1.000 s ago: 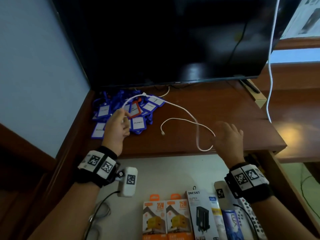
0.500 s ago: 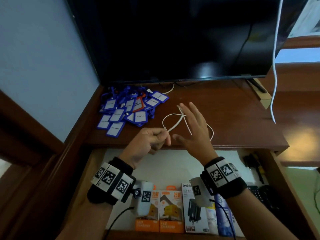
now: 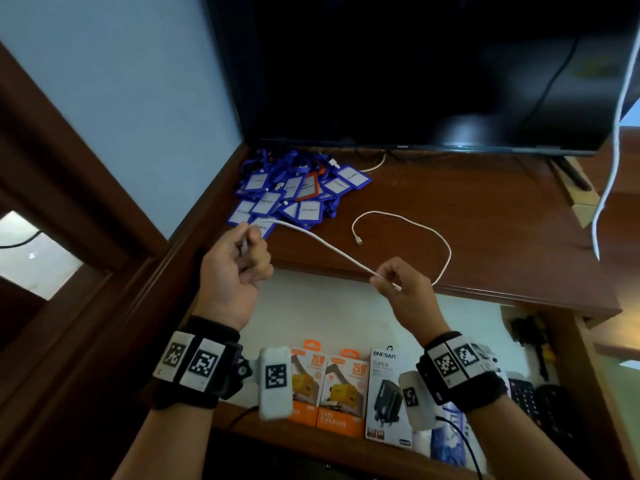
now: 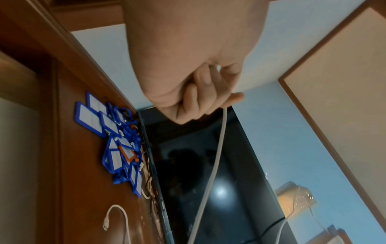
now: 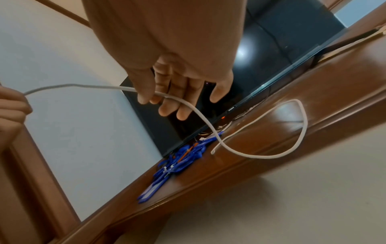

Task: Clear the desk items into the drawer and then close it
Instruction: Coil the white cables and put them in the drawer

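Observation:
A white charging cable (image 3: 408,220) lies looped on the brown desk (image 3: 467,237), its free plug end near the desk's middle. My left hand (image 3: 249,247) grips one end of the cable in a fist above the desk's front left. My right hand (image 3: 388,278) pinches the cable (image 5: 181,100) between thumb and forefinger further along, over the drawer's back edge. The stretch between the hands (image 4: 217,156) is pulled straight. A pile of blue badge holders (image 3: 294,192) sits at the desk's back left corner. Below the desk the drawer (image 3: 329,313) stands open.
A dark monitor (image 3: 415,71) stands at the desk's back. Another white cable (image 3: 613,143) hangs at the right. In the drawer lie orange charger boxes (image 3: 329,386), a white Onesam box (image 3: 384,393), a blue packet and dark items at the right.
The hands have moved apart: the left went left with the cable end, the right drew back towards the drawer, stretching the cable straight between them. The view has shifted.

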Tool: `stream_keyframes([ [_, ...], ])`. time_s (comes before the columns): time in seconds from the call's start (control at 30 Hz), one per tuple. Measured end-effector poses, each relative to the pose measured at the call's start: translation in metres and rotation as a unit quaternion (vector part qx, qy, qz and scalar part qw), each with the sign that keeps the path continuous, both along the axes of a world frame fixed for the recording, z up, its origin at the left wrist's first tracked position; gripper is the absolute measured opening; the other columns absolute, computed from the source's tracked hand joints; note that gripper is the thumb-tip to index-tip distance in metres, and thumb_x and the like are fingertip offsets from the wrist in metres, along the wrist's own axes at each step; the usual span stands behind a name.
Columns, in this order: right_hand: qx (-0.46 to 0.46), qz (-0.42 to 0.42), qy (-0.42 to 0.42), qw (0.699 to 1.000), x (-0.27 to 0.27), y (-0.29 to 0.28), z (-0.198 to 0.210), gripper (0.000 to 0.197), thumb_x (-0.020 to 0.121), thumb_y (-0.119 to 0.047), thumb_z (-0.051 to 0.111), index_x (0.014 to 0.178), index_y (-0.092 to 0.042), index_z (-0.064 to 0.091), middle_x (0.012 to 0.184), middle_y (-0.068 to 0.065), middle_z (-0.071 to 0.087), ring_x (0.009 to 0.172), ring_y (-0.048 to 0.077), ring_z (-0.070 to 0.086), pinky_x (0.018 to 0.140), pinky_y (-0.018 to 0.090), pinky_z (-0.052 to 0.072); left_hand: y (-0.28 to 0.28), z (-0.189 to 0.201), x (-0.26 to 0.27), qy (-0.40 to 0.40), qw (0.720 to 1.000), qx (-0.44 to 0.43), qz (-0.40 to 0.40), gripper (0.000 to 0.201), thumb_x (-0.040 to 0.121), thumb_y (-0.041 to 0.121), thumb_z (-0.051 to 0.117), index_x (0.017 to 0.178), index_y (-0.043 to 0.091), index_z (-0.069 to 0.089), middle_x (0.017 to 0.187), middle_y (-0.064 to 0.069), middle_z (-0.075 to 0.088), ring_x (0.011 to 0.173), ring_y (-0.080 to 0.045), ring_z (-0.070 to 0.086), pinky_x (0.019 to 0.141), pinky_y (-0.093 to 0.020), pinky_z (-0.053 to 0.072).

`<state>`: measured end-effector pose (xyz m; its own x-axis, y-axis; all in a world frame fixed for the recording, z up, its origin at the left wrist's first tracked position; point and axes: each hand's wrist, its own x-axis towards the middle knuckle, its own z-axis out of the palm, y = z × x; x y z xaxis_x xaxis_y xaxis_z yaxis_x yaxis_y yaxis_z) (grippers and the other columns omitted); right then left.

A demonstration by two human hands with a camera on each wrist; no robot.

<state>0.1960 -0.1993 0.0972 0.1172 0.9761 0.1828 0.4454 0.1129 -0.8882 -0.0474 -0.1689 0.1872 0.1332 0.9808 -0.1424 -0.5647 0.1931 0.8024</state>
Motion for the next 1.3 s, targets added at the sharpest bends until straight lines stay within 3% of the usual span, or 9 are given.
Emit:
stream_keyframes([
  [0.17,0.029,-0.018,0.015,0.999,0.002,-0.005,-0.002,0.021,0.082,-0.009,0.070,0.071,-0.018,0.054,0.065,-0.005,0.057,0.062,0.012,0.052,0.061,0.022,0.043,0.001,-0.003,0.003,-0.024,0.996,0.012,0.083,0.033,0.101,0.028,0.036,0.074,0.018,0.052,0.047,0.010,0.025,0.036,-0.004,0.019,0.039,-0.016,0.020],
  [0.33,-0.004,0.032,0.007,0.999,-0.019,-0.010,0.001,0.019,0.076,-0.005,0.074,0.064,-0.010,0.061,0.054,-0.009,0.053,0.051,0.010,0.048,0.054,0.025,0.042,0.006,-0.010,0.016,0.156,0.980,0.080,0.095,0.032,0.102,0.023,0.036,0.083,0.015,0.060,0.049,0.009,0.028,0.043,-0.006,0.023,0.047,-0.019,0.021],
  [0.5,-0.001,0.137,-0.059,0.989,-0.041,-0.005,0.012,0.013,0.081,-0.001,0.069,0.069,-0.005,0.070,0.049,-0.030,0.054,0.052,-0.005,0.054,0.053,0.012,0.036,0.014,-0.012,0.013,0.436,0.893,0.112,-0.011,0.032,0.101,0.021,0.041,0.091,0.016,0.071,0.060,0.007,0.048,0.060,-0.010,0.043,0.061,-0.022,0.035],
  [0.6,0.053,0.148,-0.039,0.987,-0.052,0.000,0.027,0.017,0.084,-0.007,0.063,0.068,-0.008,0.069,0.042,-0.017,0.050,0.046,0.002,0.052,0.051,0.015,0.038,0.018,-0.016,0.008,0.507,0.849,0.127,-0.079,0.029,0.100,0.020,0.045,0.090,0.022,0.072,0.079,0.005,0.064,0.081,-0.011,0.059,0.076,-0.024,0.042],
  [0.77,0.137,0.127,-0.030,0.982,-0.067,0.011,0.055,0.021,0.088,-0.013,0.055,0.068,-0.011,0.062,0.052,-0.015,0.046,0.048,0.002,0.045,0.050,0.010,0.030,0.022,-0.016,0.002,0.450,0.873,0.114,-0.152,0.034,0.101,0.020,0.041,0.090,0.015,0.072,0.080,-0.002,0.074,0.090,-0.006,0.064,0.084,-0.028,0.039],
  [0.87,0.142,0.090,-0.038,0.985,-0.072,0.023,0.060,0.021,0.084,-0.007,0.053,0.066,-0.016,0.058,0.060,-0.010,0.056,0.055,0.006,0.051,0.053,0.016,0.037,0.024,-0.015,-0.005,0.402,0.885,0.102,-0.209,0.041,0.103,0.024,0.035,0.089,0.009,0.071,0.066,-0.006,0.069,0.082,-0.011,0.063,0.085,-0.034,0.042],
  [0.97,0.132,0.030,-0.071,0.988,-0.075,0.032,0.059,0.020,0.086,-0.015,0.056,0.067,-0.012,0.061,0.057,-0.007,0.056,0.053,0.012,0.051,0.052,0.030,0.042,0.026,-0.014,-0.015,0.279,0.926,0.061,-0.246,0.044,0.102,0.024,0.034,0.085,0.000,0.067,0.050,-0.007,0.053,0.058,-0.021,0.055,0.070,-0.034,0.047],
  [1.1,0.134,-0.007,-0.079,0.988,-0.080,0.035,0.055,0.024,0.089,-0.019,0.062,0.067,-0.010,0.060,0.052,-0.007,0.050,0.049,0.009,0.043,0.050,0.025,0.034,0.030,-0.011,-0.024,0.183,0.953,0.004,-0.241,0.042,0.101,0.021,0.036,0.076,-0.001,0.063,0.044,0.001,0.035,0.042,-0.012,0.038,0.049,-0.023,0.042],
  [1.3,0.065,-0.010,0.023,0.998,-0.085,0.026,0.043,0.022,0.085,-0.017,0.068,0.069,-0.013,0.054,0.052,-0.011,0.047,0.050,0.003,0.039,0.051,0.016,0.033,0.044,-0.007,-0.042,0.039,0.962,-0.068,-0.263,0.029,0.091,0.024,0.044,0.068,0.008,0.053,0.045,0.006,0.028,0.040,-0.008,0.028,0.047,-0.018,0.025],
])
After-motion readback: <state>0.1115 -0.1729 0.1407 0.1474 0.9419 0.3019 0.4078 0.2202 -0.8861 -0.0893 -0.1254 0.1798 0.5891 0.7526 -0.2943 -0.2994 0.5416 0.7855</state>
